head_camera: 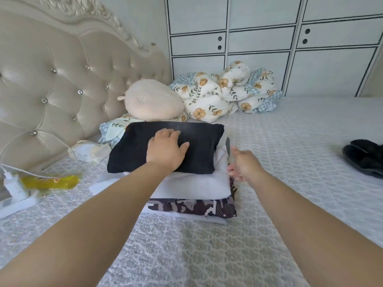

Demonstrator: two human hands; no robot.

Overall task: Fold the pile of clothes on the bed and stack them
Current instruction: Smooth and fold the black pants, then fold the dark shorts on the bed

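Observation:
A stack of folded clothes sits in the middle of the bed. A black folded garment lies on top, over a white one, a dark camouflage-patterned one and a white layer at the bottom. My left hand rests flat on the black garment with its fingers straight. My right hand is at the right side of the stack, fingers against the edge of the white garment; its grip is blurred. A loose dark garment lies at the far right of the bed.
A tufted headboard stands at the left. A cream plush pillow and a bunched floral quilt lie at the back. A white power strip, a yellow packet and a white pouch lie at the left. White cabinets line the wall.

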